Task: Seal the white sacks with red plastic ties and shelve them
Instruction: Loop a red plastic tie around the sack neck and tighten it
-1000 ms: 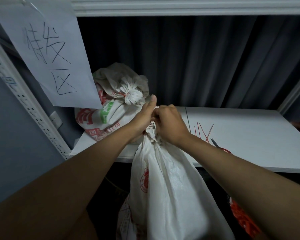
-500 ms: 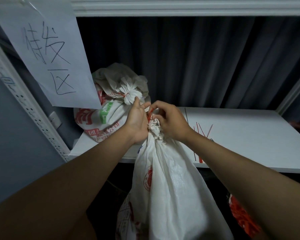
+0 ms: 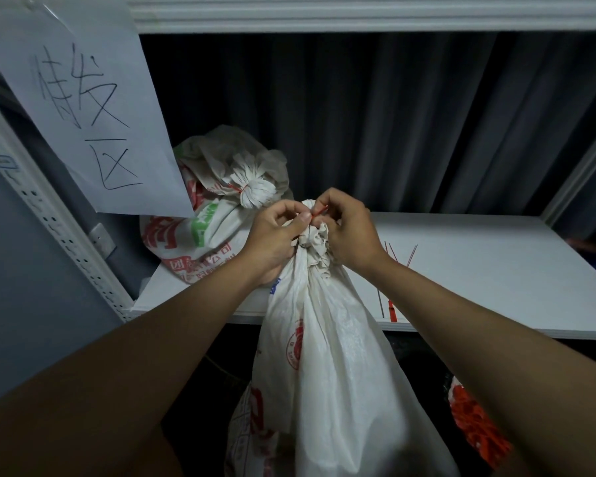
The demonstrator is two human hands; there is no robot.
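Both hands now sit higher on the white sack's point(image 3: 327, 356) gathered neck than before: left hand point(image 3: 276, 235) and right hand point(image 3: 346, 232) pinch a red tie point(image 3: 319, 212) there, in front of the shelf point(image 3: 461, 270).

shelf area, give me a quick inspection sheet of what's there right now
surface: white shelf, mostly bare on its right half
job's things: sack hangs in front of the shelf, neck bunched; red tie at the neck; tied sack lies on the shelf at left; spare ties on the shelf
clutter: red-printed bags below the shelf
hands: left hand and right hand pinch the tie
cables: nothing seen
surroundings: handwritten paper sign, dark curtain, perforated upright
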